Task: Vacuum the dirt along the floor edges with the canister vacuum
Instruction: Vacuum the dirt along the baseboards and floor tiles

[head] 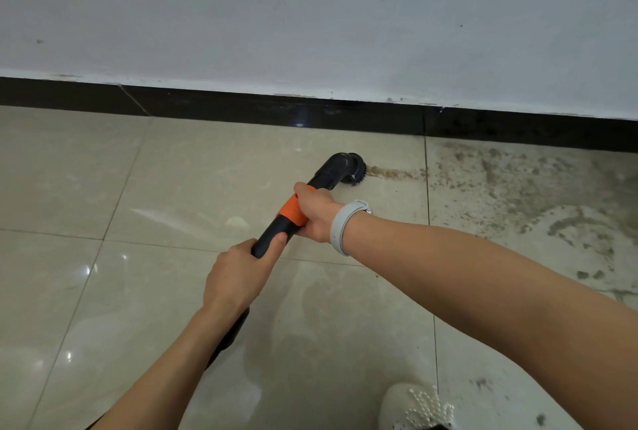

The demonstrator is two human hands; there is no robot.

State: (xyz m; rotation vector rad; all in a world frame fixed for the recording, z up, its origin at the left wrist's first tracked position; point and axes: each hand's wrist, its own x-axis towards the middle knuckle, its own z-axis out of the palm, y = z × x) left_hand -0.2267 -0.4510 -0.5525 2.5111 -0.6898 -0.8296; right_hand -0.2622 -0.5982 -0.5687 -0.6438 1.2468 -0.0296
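Note:
A black vacuum wand [276,229] with an orange band [291,210] runs from lower left up to a round brush nozzle [352,169] resting on the beige tile floor. My right hand [316,212], with a grey wristband, grips the wand at the orange band. My left hand [238,277] grips the black tube lower down. A thin streak of brown dirt [397,173] starts at the brush and leads right into a wide patch of dirt [518,188] below the black skirting board [310,112]. The canister is out of view.
A white wall [310,15] rises above the skirting. Glossy tiles [86,188] to the left look free of dirt. A light shoe with beads [414,409] stands at the bottom edge, beside scattered specks of dirt [483,384].

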